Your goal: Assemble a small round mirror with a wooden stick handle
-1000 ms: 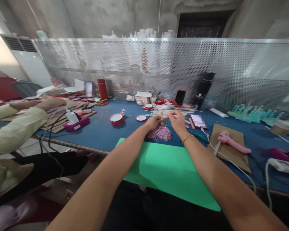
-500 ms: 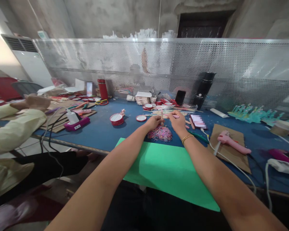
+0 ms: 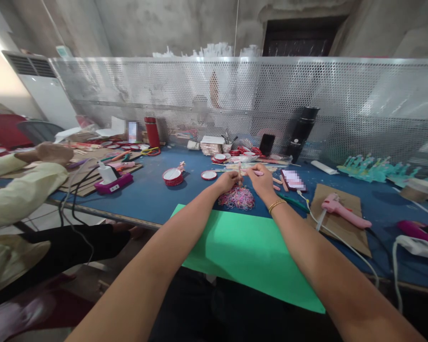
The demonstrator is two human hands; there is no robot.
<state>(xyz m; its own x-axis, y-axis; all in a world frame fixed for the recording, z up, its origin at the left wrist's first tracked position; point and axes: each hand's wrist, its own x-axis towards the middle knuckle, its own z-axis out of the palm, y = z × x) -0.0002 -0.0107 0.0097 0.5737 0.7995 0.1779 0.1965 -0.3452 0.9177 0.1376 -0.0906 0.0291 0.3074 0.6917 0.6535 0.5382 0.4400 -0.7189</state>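
Just above tangled multicoloured loops [image 3: 236, 198] on the blue counter [image 3: 146, 199], gripping a slim, pale-pink stick [image 3: 239, 166] upright in the fingers of the left hand [image 3: 228, 181]; pinching a small lilac piece [image 3: 258, 173], indistinct, in the right hand [image 3: 263, 181]; holding it slightly nearer the stick than a second ago.
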